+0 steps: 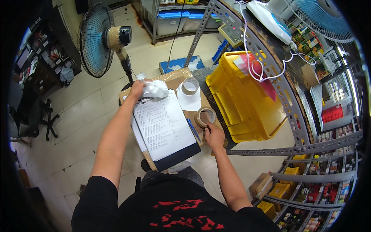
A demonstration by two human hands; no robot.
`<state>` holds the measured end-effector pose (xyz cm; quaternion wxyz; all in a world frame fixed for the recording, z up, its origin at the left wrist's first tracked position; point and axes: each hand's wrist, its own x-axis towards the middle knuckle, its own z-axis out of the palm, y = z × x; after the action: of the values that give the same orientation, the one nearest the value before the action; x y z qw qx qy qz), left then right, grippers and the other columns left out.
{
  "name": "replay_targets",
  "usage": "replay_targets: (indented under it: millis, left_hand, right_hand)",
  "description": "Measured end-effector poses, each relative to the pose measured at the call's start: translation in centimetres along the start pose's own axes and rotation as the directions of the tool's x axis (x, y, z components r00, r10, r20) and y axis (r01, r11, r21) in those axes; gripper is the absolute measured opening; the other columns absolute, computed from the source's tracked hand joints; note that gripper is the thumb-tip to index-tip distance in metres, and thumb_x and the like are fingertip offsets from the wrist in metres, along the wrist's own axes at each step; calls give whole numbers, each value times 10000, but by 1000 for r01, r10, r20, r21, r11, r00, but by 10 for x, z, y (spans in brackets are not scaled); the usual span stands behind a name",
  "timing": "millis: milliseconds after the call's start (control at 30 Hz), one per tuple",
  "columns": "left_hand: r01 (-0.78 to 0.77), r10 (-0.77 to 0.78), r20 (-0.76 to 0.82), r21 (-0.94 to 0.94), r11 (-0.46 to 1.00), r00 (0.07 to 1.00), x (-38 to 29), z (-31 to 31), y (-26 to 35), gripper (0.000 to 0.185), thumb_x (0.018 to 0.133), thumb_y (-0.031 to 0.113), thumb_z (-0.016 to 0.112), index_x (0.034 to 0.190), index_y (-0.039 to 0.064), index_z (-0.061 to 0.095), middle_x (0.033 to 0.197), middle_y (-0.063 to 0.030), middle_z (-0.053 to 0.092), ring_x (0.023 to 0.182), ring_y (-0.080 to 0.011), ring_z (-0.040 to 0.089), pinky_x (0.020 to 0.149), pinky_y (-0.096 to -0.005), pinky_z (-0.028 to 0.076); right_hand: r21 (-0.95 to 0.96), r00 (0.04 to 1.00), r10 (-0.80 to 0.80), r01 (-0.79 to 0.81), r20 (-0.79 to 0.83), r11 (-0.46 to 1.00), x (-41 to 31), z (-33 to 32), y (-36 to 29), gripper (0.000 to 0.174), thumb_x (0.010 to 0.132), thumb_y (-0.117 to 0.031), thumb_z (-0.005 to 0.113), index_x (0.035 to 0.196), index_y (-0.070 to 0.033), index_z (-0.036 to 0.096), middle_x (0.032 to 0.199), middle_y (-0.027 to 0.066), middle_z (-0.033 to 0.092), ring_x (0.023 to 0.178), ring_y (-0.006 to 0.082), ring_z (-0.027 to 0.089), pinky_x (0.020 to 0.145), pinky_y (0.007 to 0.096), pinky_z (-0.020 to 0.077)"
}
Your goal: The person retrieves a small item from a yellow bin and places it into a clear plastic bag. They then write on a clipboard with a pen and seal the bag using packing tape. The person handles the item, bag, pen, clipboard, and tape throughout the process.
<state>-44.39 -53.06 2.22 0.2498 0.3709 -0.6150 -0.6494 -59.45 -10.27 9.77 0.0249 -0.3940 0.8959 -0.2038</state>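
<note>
Before me lies a taped cardboard box (174, 81) with a dark clipboard (177, 157) on top, bearing printed sheets (162, 124). My left hand (138, 88) grips the gathered neck of a white plastic bag (156, 88) by the clipboard's far end. At the right, my right hand (214, 135) has its fingers at the near edge of a brown tape roll (205, 116); whether it grips the roll, I cannot tell. Between that roll and the clipboard rests a blue pen (193, 129). A second tape roll (190, 86) sits on white paper (189, 102).
A yellow plastic crate (246, 101) stands right of the box, beside a perforated metal frame (292, 116). The frame's upper shelf carries a white device (269, 21) with a dangling cable (262, 78). A pedestal fan (97, 40) stands at the far left. Stocked shelves (316, 185) line the right.
</note>
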Motion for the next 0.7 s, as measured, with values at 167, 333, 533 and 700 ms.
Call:
replay_targets:
  millis: [167,333,533,700]
  left_hand:
    - [-200,125,-378,-163,966,917,-25,12,25,250,828,13,549,1023,12,706,1033,-76,683,943,-195,625,886,-331,489]
    - [-420,634,-418,497,759,651,-85,65,66,192,811,17,622,988,50,689,1022,-113,653,925,-265,614,881,-370,490]
    - [-333,382,23,541,772,924,-89,152,62,229,919,91,560,1062,18,724,1005,-173,717,972,-355,670,892,-445,516]
    - [-346,324,176,721,600,929,-45,170,51,297,950,182,591,1176,8,674,1156,-220,675,1099,-395,625,996,-479,483]
  right_hand:
    - [183,996,84,-83,2,980,19,-29,3,298,909,-214,594,1150,-81,708,829,198,707,828,399,688,825,464,520]
    - [297,982,-116,157,-150,942,104,-9,-6,296,920,-227,632,1170,-85,700,966,181,703,937,381,673,863,453,522]
    - [-136,962,-258,269,89,954,179,35,-32,296,893,-333,721,1080,-104,722,828,139,648,850,359,670,777,453,523]
    - [116,980,-192,196,-46,974,151,0,-1,268,891,-332,725,997,-86,708,811,132,641,815,350,660,718,457,501]
